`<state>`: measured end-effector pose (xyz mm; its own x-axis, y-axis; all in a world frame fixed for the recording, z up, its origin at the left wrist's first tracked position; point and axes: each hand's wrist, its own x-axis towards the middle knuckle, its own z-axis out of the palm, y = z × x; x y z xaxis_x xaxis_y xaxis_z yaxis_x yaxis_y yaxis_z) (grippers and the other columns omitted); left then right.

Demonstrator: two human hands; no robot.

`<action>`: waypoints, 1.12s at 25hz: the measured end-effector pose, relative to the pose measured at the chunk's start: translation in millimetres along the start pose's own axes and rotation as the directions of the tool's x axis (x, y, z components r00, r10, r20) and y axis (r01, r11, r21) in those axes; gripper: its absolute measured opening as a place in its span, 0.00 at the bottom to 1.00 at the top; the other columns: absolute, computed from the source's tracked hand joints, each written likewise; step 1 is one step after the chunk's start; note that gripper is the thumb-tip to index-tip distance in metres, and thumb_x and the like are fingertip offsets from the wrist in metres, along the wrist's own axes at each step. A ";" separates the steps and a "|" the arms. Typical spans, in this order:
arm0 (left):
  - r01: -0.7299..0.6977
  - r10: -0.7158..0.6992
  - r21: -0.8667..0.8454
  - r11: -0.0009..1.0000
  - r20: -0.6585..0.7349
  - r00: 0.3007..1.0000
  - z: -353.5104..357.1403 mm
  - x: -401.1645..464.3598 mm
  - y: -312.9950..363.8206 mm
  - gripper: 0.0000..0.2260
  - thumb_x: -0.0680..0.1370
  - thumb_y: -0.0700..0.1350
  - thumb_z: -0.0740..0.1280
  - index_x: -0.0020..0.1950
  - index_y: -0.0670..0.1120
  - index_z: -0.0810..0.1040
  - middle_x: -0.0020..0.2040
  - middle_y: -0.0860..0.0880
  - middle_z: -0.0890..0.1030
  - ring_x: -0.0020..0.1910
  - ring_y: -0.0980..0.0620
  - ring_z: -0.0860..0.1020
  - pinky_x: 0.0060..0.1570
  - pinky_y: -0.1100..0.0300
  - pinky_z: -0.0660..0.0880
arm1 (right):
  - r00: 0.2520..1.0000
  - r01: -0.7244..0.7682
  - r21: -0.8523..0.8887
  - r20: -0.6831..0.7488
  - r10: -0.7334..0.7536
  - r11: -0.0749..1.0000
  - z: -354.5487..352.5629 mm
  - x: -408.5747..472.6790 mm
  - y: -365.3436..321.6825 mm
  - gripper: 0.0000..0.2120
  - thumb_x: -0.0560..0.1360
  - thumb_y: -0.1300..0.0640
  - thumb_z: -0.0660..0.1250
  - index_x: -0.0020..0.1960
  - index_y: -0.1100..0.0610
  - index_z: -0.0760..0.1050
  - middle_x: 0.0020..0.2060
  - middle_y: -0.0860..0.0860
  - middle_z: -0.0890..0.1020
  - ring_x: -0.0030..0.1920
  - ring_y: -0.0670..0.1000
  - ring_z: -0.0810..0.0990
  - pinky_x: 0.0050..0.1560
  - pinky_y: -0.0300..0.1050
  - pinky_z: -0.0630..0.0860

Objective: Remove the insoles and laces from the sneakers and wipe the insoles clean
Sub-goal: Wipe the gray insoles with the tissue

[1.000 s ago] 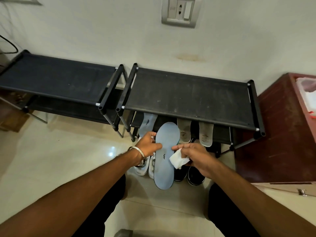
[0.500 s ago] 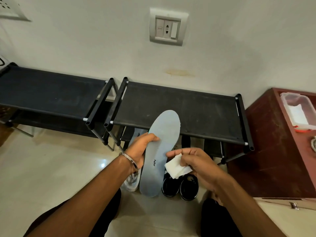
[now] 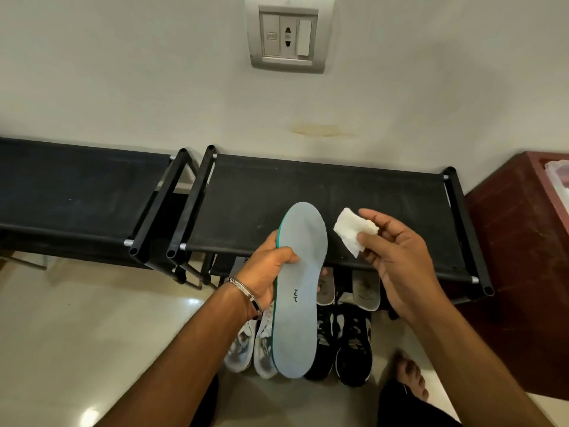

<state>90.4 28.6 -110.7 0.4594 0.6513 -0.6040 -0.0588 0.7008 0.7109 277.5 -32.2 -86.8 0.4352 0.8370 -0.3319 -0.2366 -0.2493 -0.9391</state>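
Observation:
My left hand (image 3: 267,271) grips a long light-blue insole (image 3: 300,303) by its left edge, holding it upright in front of the rack. My right hand (image 3: 395,257) pinches a folded white wipe (image 3: 354,231) just right of the insole's toe end, not touching it. Below on the floor stand a pair of white sneakers (image 3: 251,346), partly hidden by the insole, and a pair of black sneakers (image 3: 348,343). Two beige insoles (image 3: 366,289) lean on the rack's lower shelf behind the black pair.
Two black fabric-topped shoe racks (image 3: 338,195) stand side by side against the white wall. A dark red cabinet (image 3: 517,241) is at the right with a plastic box (image 3: 560,177) on top. My bare foot (image 3: 411,377) rests on the tiled floor (image 3: 77,334).
My left hand has raised the insole higher in front of the rack. My right hand has lifted the wipe off the insole and moved it up and to the right.

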 end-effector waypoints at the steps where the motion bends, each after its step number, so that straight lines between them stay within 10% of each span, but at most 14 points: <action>1: 0.001 -0.001 0.038 0.999 -0.001 1.000 2.2 3.8 0.1 0.24 0.75 0.33 0.61 0.67 0.53 0.71 0.61 0.38 0.78 0.57 0.32 0.78 0.55 0.34 0.75 | 0.997 0.053 -0.012 -0.058 -0.054 0.998 -0.5 5.5 1.2 0.17 0.75 0.70 0.68 0.59 0.54 0.80 0.51 0.50 0.86 0.52 0.48 0.84 0.51 0.43 0.80; 8: 0.007 -0.008 0.010 1.000 0.152 0.988 14.5 4.6 7.0 0.24 0.78 0.32 0.56 0.67 0.55 0.73 0.61 0.42 0.81 0.57 0.37 0.79 0.57 0.42 0.76 | 0.856 0.417 -0.437 -0.107 -0.506 0.797 6.0 8.2 10.8 0.13 0.74 0.68 0.71 0.55 0.54 0.83 0.50 0.44 0.84 0.53 0.44 0.82 0.52 0.40 0.80; 18: 0.183 -0.033 -0.448 0.875 0.322 0.946 16.6 1.0 16.0 0.27 0.81 0.58 0.54 0.70 0.40 0.72 0.67 0.38 0.75 0.66 0.43 0.75 0.68 0.50 0.70 | 0.697 0.666 -0.646 0.362 -0.618 0.372 47.9 -6.6 34.5 0.18 0.74 0.63 0.66 0.63 0.56 0.80 0.59 0.47 0.81 0.60 0.48 0.77 0.63 0.44 0.74; 28: 0.199 -0.100 -0.363 0.910 0.273 0.957 24.7 -7.2 15.6 0.24 0.77 0.59 0.60 0.63 0.44 0.81 0.53 0.42 0.82 0.49 0.46 0.79 0.53 0.53 0.74 | 0.663 0.647 -0.730 0.393 -0.638 0.223 37.6 -4.5 32.4 0.20 0.75 0.63 0.66 0.67 0.59 0.77 0.65 0.52 0.78 0.63 0.49 0.72 0.66 0.40 0.70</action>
<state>108.0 27.7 -86.4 0.6875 0.4734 -0.5507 -0.2840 0.8732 0.3960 235.2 -25.8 -112.4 0.0981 0.9049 0.4141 0.8625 0.1303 -0.4889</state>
